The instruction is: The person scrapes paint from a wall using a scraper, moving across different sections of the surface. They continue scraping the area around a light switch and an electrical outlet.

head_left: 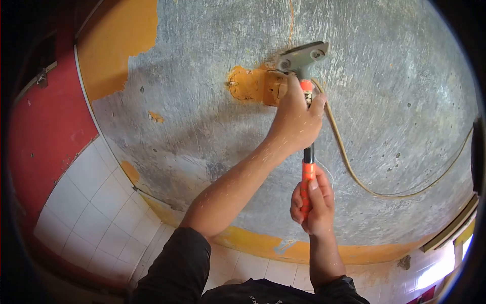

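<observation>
A scraper (308, 154) with an orange and black handle and a wide grey head stands nearly upright against the grey, scraped wall (202, 106). My left hand (299, 119) is closed around the upper shaft, just below the head. Lower down, my right hand (315, 202) wraps round the orange grip. The scraper's head touches the wall, or nearly so, just above an orange-painted electrical box (274, 87). Left of the box is a round patch of orange paint (244, 83). Part of the box is hidden behind my left hand.
A beige cable (340, 144) loops from near the box down and away to the right. Orange paint (119, 48) remains at the upper left, beside a red wall (50, 121). White tiles (88, 207) cover the lower left. A dark-edged frame (450, 225) is at the right.
</observation>
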`<state>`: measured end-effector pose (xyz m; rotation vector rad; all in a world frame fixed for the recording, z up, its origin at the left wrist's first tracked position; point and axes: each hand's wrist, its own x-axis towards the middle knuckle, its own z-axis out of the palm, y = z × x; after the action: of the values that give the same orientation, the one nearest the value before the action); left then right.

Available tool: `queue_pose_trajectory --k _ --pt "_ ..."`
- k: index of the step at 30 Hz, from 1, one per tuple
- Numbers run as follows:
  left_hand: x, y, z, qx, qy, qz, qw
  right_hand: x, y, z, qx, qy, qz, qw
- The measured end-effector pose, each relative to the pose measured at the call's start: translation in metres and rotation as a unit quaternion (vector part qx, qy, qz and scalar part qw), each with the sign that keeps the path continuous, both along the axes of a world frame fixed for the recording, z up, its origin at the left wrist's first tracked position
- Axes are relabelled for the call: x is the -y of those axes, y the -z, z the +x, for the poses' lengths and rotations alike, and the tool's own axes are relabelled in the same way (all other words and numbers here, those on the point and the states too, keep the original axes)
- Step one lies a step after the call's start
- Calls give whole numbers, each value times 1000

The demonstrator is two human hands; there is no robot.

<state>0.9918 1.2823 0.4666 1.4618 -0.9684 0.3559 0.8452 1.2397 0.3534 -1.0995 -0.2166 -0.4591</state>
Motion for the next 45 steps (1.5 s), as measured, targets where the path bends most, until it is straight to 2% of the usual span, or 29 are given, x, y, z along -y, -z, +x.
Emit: queue_pose_trajectory --k 6,14,23,25,27,32,35,37,39,41,45 --pt "-61 -5 -3 -31 9 -30 999 -36 3 16 9 -53 -39 998" --pt "-160 -20 80 -88 -18 1 996 -131 -18 96 -20 -90 -11 996" --pt "-265 -43 175 -68 7 67 995 -259 -37 182 -4 -47 42 998" --pt "-276 -52 186 -46 21 67 996 -276 -49 190 -3 -27 39 999" --pt "-285 -59 193 -80 51 41 995 -293 -55 198 -6 -7 39 999" --pt "-300 -59 191 -81 91 71 990 -320 -44 202 -1 68 34 997" --pt "-301 -67 197 -81 114 52 989 -325 -64 206 -2 103 9 995" --pt "-301 -70 203 -76 153 21 985 -333 -65 206 3 107 6 994" --pt "-308 -62 197 -92 157 49 982 -343 -60 200 6 112 4 994" --pt "-309 -57 195 -94 157 71 981 -351 -56 196 -6 91 64 994" --pt "-307 -82 203 -71 161 36 984 -348 -78 206 9 99 62 993"
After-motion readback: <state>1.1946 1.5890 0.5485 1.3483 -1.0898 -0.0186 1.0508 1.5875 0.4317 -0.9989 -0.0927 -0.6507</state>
